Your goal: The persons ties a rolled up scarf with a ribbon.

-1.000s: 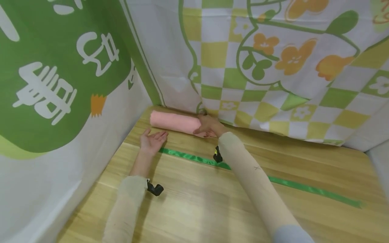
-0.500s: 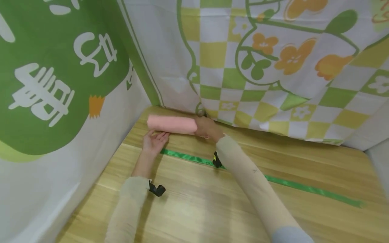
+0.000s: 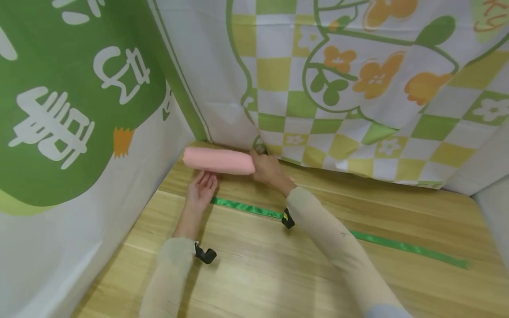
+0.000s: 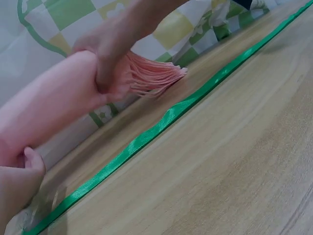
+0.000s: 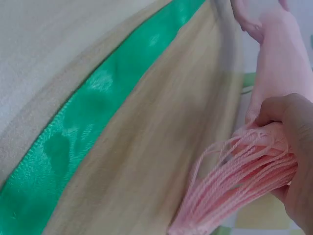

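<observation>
A rolled pink scarf [image 3: 218, 160] is held a little above the wooden table near the back left corner. At its right end, my right hand [image 3: 270, 171] grips it, thumb and fingers round the roll. Long twisted fringe [image 5: 234, 186] hangs out past that hand in the right wrist view. My left hand [image 3: 201, 191] is under the roll's left part, palm up, its fingers curled against the cloth. In the left wrist view part of the left hand [image 4: 22, 178] shows at the roll's lower side; the rest is cut off or hidden.
A green satin ribbon [image 3: 409, 251] lies straight across the wooden table [image 3: 254, 274], passing beneath the right forearm. Behind the table hangs a checked, flowered cloth [image 3: 302, 101]. A green and white cloth [image 3: 131, 176] covers the left side.
The scarf roll has come up off the table and shifted slightly left. My left hand has gone from beside the roll to its underside, while the right hand keeps its grip.
</observation>
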### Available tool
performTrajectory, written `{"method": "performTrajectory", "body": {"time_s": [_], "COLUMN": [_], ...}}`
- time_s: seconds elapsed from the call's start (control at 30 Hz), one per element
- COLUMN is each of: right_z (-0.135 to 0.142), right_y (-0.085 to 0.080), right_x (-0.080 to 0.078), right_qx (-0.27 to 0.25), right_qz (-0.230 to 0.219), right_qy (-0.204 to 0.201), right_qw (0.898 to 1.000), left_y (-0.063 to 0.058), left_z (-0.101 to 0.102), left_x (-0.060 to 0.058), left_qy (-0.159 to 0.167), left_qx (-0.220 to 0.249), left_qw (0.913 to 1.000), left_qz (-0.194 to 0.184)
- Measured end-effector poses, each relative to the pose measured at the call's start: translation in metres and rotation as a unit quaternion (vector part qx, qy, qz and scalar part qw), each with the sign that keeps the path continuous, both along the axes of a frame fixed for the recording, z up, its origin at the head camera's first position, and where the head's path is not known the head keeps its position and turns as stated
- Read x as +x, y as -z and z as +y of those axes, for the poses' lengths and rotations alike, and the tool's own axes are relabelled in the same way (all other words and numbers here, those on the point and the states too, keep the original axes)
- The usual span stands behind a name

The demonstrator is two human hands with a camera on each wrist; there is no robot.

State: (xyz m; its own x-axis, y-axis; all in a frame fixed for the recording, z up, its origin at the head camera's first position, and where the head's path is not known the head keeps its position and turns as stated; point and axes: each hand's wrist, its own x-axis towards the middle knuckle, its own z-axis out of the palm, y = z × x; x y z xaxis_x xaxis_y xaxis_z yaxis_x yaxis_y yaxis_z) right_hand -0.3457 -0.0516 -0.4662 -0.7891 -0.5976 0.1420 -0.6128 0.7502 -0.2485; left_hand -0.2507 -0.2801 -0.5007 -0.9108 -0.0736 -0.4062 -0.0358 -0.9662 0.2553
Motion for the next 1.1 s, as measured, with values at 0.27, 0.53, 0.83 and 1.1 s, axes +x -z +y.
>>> {"method": "performTrajectory", "body": {"time_s": [0.27, 0.53, 0.83, 1.1], "right_z": [0.003, 0.008, 0.019, 0.030], "right_y": [-0.030, -0.046, -0.050, -0.057], "right_x": [0.020, 0.038, 0.052, 0.067], "right_qx": [-0.037, -0.046, -0.059, -0.101], "right_qz": [0.017, 0.036, 0.030, 0.016], "right_qy": [-0.017, -0.046, -0.034, -0.023], "right_qw": [0.999, 0.997, 0.997, 0.994], "left_y": [-0.003, -0.010, -0.021, -0.038], "left_z": [0.004, 0.011, 0.025, 0.051], "left_x": [0.011, 0.014, 0.022, 0.024], "left_qy": [0.008, 0.033, 0.009, -0.085], "left_qx": [0.011, -0.062, -0.075, -0.048], "left_qw": [0.9822, 0.9593, 0.9649, 0.9630], "left_qz": [0.187, 0.273, 0.252, 0.251]}}
